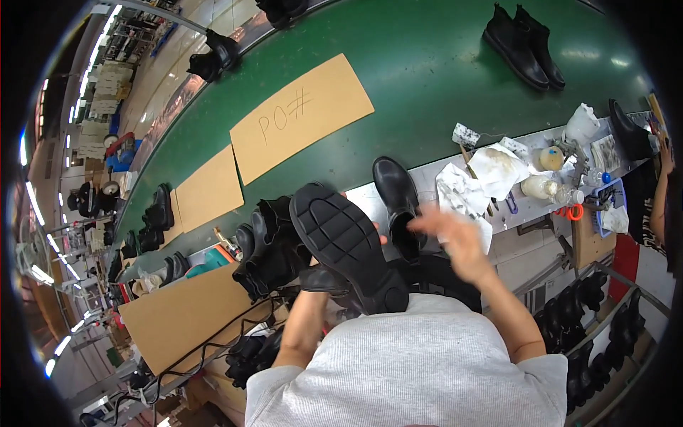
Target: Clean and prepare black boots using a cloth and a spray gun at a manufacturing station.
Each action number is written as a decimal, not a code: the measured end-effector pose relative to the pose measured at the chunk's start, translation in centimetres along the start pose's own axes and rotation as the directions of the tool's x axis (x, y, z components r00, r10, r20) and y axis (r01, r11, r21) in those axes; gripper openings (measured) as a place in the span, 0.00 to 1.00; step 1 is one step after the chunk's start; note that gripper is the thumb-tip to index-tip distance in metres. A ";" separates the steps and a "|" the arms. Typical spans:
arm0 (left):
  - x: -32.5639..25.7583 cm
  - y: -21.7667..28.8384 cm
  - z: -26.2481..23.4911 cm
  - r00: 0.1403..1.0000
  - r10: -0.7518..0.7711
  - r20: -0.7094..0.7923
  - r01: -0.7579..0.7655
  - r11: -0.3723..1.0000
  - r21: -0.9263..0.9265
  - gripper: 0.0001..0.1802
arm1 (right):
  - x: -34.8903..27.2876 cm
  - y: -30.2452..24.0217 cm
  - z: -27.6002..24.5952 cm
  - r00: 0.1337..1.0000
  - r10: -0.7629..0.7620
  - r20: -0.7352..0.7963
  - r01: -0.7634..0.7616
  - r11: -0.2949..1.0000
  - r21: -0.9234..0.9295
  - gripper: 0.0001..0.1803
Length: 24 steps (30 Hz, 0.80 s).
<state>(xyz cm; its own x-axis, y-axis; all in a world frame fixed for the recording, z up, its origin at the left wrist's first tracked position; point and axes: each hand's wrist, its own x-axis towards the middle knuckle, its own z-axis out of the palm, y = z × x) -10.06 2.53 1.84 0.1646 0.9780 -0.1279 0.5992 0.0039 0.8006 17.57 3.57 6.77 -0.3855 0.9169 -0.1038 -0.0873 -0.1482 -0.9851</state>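
Observation:
A black boot (340,238) is tilted up in front of my chest, its ridged sole toward me. My left hand (383,235) grips it from behind; fingertips show past the sole's right edge and the rest is mostly hidden. My right hand (459,242) is off to the right, blurred by motion, with its fingers stretched out and nothing visible in them. Close to those fingers, a second black boot (395,186) rests on the metal edge of the bench, toe pointing away. Whether the fingers touch it I cannot tell.
Brown cardboard sheets (302,117) lie on the green conveyor belt (420,78), where a pair of black boots (525,50) stands far right. Stained cloths (498,171) and bottles (539,187) crowd the right ledge. More boots (270,245) cluster left. Another person's arm (663,192) shows at far right.

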 end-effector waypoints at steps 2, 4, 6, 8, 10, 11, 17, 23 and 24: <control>1.2 3.2 -3.0 0.886 -0.028 0.464 0.452 0.278 -0.847 0.33 | 0.2 3.1 -5.1 0.881 0.077 -0.466 -0.103 0.994 -0.032 0.15; 1.9 3.3 -3.8 0.878 -0.154 0.453 0.477 0.208 -0.854 0.40 | -0.8 3.8 -9.1 0.808 -0.006 -0.590 -0.181 0.950 -0.256 0.13; 1.4 -8.2 -7.2 0.852 -0.064 0.519 0.349 0.810 -0.472 0.42 | -2.0 2.4 -10.3 0.777 -0.215 -0.592 -0.245 0.762 -0.599 0.12; 2.7 -3.1 -8.3 0.814 -0.125 0.567 0.502 0.644 -0.577 0.48 | -4.5 2.4 -12.7 0.627 -0.275 -0.729 -0.304 0.775 -0.554 0.11; 3.8 3.2 -8.3 0.721 0.125 0.682 0.466 0.641 -0.610 0.54 | -6.2 1.0 -14.9 0.353 -0.399 -0.846 -0.303 0.807 -0.507 0.10; 3.1 3.2 -8.1 0.687 0.118 0.717 0.359 0.803 -0.476 0.56 | -6.8 0.4 -17.0 0.260 -0.464 -0.847 -0.297 0.796 -0.527 0.11; 6.1 10.4 -2.5 0.895 -0.186 0.405 0.382 0.787 -0.484 0.43 | -14.9 5.0 -38.1 0.321 -0.235 -0.917 -0.538 0.752 -0.381 0.27; 11.6 15.0 0.4 0.956 0.267 0.118 -0.101 0.683 -0.723 0.39 | -9.4 11.6 -41.2 0.702 0.139 -0.698 -0.300 0.947 -0.112 0.23; 12.6 15.8 1.3 0.968 0.241 0.065 -0.155 0.784 -0.601 0.39 | -8.8 12.1 -41.1 0.714 0.138 -0.686 -0.308 0.942 -0.132 0.17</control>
<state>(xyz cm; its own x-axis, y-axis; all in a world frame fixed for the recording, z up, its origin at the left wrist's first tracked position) 2.47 14.59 12.08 0.3548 0.9344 0.0309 -0.0264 -0.0230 0.9994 57.70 8.92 -9.90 0.3428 0.8889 -0.3039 0.1579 -0.3734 -0.9141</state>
